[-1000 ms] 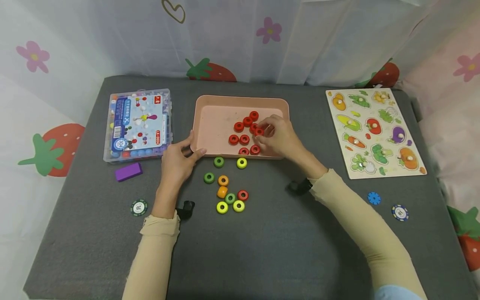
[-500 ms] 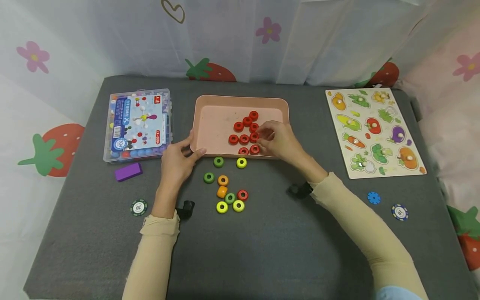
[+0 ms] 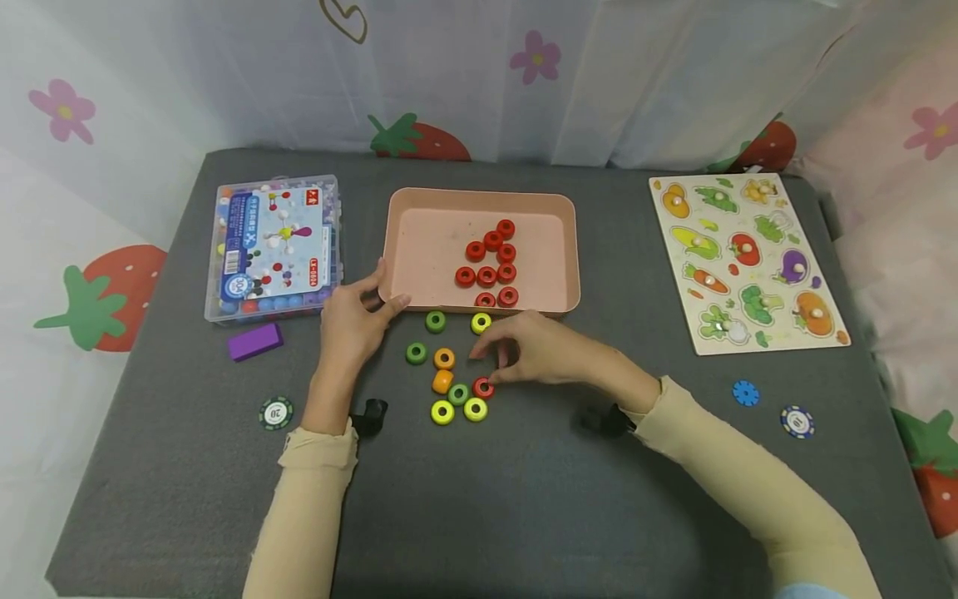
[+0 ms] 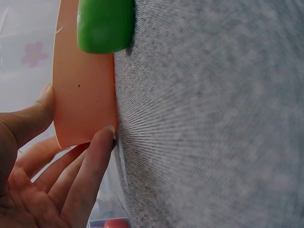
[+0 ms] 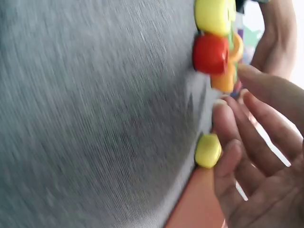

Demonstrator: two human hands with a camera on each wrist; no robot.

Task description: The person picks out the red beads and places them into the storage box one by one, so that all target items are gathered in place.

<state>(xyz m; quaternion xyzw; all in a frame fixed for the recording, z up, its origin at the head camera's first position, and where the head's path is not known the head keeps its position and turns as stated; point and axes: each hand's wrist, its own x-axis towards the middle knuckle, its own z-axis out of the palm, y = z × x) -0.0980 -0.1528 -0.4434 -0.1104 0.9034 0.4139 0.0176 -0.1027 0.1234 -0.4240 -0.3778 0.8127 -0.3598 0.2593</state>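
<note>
My left hand [image 3: 350, 329] holds the near left corner of the pink tray [image 3: 427, 249], thumb on the front wall and fingers round the side. Several red ring beads [image 3: 486, 275] lie grouped in the tray's right half. In front of it my right hand [image 3: 542, 349] hovers over the table, thumb and fingers parted with nothing between them. Its thumb tip is right at a lone red bead [image 3: 483, 388], also seen in the right wrist view. Near that bead are green beads [image 3: 416, 353], orange beads [image 3: 444, 358] and yellow beads [image 3: 475, 409].
A clear plastic box [image 3: 273, 245] with a molecule-model label stands at the left, with a purple block [image 3: 255, 342] and a green-rimmed chip [image 3: 276, 413] before it. On the right lie a vegetable puzzle board [image 3: 748, 266], a blue disc [image 3: 745, 393] and a blue-rimmed chip [image 3: 797, 422].
My right hand has let go of a red bead in the tray, then moved out over the front rim to the loose beads. My left hand has stayed at the tray's corner.
</note>
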